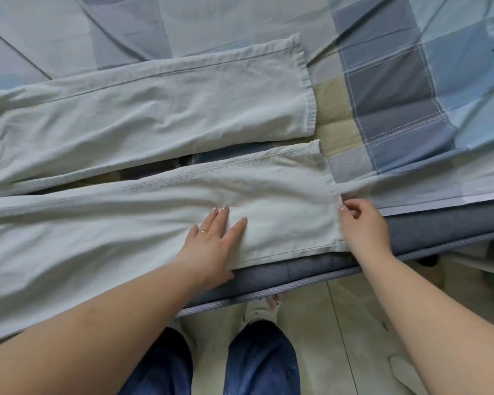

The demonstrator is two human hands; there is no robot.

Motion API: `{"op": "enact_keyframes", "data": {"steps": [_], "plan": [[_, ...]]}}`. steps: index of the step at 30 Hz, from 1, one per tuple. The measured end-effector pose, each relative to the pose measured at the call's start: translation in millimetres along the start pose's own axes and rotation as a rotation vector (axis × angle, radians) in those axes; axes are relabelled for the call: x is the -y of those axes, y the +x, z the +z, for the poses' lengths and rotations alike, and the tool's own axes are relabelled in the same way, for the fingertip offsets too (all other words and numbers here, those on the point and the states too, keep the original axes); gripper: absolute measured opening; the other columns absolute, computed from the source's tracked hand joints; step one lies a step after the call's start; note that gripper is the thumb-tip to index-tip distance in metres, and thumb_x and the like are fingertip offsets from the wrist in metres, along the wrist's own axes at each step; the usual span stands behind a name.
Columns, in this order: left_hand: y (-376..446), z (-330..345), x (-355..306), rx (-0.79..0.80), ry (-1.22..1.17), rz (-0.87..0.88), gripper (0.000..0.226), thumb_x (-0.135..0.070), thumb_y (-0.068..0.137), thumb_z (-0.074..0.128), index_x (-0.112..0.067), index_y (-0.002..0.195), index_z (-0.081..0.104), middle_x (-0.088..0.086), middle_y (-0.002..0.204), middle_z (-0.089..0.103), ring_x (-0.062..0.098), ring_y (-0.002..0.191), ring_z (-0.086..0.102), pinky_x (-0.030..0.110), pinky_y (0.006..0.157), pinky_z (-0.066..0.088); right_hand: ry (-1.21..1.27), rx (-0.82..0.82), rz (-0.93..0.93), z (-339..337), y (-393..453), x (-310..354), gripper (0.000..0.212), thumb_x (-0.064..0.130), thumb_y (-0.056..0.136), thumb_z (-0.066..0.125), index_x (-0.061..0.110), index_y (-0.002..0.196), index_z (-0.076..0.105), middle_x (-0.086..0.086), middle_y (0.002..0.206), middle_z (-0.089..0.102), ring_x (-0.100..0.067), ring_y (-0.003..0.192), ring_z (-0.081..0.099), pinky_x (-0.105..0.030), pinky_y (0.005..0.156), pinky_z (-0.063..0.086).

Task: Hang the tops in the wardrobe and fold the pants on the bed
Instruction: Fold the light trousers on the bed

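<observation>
Left hand [211,240] flat on pants [143,115]; right hand [361,223] pinches hem.

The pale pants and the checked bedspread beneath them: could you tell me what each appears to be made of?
The pale pants look like a matte woven cotton, twill perhaps: soft creases, stitched hems, no sheen. The left hand presses one leg flat; the right hand pinches its hem. The checked bedspread looks like quilted cotton patchwork, with visible white running stitches and padded ridges. Exact fibres cannot be told.
</observation>
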State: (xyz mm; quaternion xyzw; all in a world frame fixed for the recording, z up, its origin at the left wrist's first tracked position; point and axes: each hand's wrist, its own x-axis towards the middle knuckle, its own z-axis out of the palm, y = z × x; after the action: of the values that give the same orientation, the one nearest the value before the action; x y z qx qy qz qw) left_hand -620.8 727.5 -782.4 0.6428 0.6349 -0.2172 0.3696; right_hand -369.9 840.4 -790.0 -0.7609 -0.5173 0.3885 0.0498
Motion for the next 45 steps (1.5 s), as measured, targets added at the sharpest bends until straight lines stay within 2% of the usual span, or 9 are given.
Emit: {"op": "enact_keyframes", "data": {"steps": [3,9,14,21,29,34,38,43,45], "plan": [[-15,-2,7,-0.024,-0.152,0.011,0.097,-0.045,0.082,0.066,-0.032,0.151,-0.001,0.004,0.161,-0.007,0.021,0.148,-0.004,0.037,0.119,0.010,-0.022,-0.076,-0.214,8,-31,15,0.019,0.023,0.093,0.053,0.021,0.112,0.059,0.008,0.108,0.046,-0.012,0.099,0.049,-0.029,0.084,0.041],[-70,3,47,-0.080,-0.549,-0.152,0.077,-0.036,0.087,0.063,-0.028,0.150,0.020,-0.003,0.156,0.023,0.016,0.143,0.020,0.030,0.115,0.022,0.150,0.259,-0.321,73,-123,67,0.015,0.018,0.094,0.053,0.031,0.101,0.057,0.014,0.101,0.057,0.010,0.089,0.053,-0.003,0.070,0.038],[-129,10,112,-0.164,-0.804,-0.307,0.055,-0.032,0.090,0.062,-0.022,0.140,0.042,-0.003,0.140,0.048,0.012,0.128,0.045,0.024,0.103,0.035,0.171,0.429,-0.329,143,-187,113,0.013,0.019,0.094,0.054,0.028,0.099,0.061,0.012,0.102,0.063,0.004,0.092,0.057,-0.011,0.074,0.041],[-243,39,227,-0.393,-1.263,-0.559,0.021,-0.030,0.091,0.060,-0.033,0.112,0.058,-0.013,0.109,0.062,0.000,0.099,0.058,0.014,0.074,0.043,0.185,0.725,-0.101,231,-290,182,0.013,0.022,0.094,0.053,0.031,0.087,0.059,0.008,0.094,0.068,-0.013,0.095,0.064,-0.034,0.085,0.050],[-360,112,339,-0.667,-1.565,-0.988,0.007,-0.026,0.091,0.061,-0.027,0.098,0.063,-0.004,0.108,0.065,0.014,0.106,0.060,0.038,0.097,0.047,0.270,1.047,0.333,313,-399,226,0.014,0.025,0.096,0.051,0.024,0.103,0.063,0.008,0.112,0.062,-0.007,0.103,0.060,-0.032,0.092,0.047],[-377,134,382,-0.966,-1.777,-1.224,0.030,-0.025,0.092,0.060,-0.017,0.120,0.051,0.000,0.121,0.055,0.014,0.108,0.052,0.040,0.101,0.044,0.495,1.018,0.548,346,-425,240,0.022,0.025,0.090,0.064,0.021,0.111,0.067,0.005,0.115,0.054,-0.014,0.112,0.055,-0.035,0.096,0.045],[-376,127,411,-1.146,-2.169,-1.093,0.037,-0.026,0.098,0.052,-0.013,0.131,0.047,0.000,0.125,0.060,0.013,0.113,0.057,0.033,0.094,0.044,0.723,0.837,0.604,361,-429,251,0.015,0.017,0.091,0.061,0.015,0.106,0.066,-0.006,0.123,0.056,-0.018,0.108,0.055,-0.037,0.103,0.040],[-374,117,444,-1.311,-2.339,-1.100,0.033,-0.033,0.094,0.056,-0.022,0.125,0.054,-0.003,0.126,0.059,0.016,0.117,0.056,0.036,0.100,0.045,0.922,0.701,0.519,361,-434,269,0.017,0.017,0.091,0.061,0.012,0.107,0.066,-0.005,0.116,0.066,-0.020,0.100,0.066,-0.032,0.081,0.058],[-375,114,456,-1.336,-2.367,-1.145,0.024,-0.033,0.093,0.059,-0.022,0.114,0.057,-0.003,0.116,0.062,0.014,0.105,0.060,0.030,0.084,0.052,0.893,0.678,0.448,357,-436,279,0.019,0.020,0.090,0.064,0.013,0.107,0.067,0.001,0.104,0.071,-0.015,0.087,0.067,-0.023,0.063,0.058]]}}
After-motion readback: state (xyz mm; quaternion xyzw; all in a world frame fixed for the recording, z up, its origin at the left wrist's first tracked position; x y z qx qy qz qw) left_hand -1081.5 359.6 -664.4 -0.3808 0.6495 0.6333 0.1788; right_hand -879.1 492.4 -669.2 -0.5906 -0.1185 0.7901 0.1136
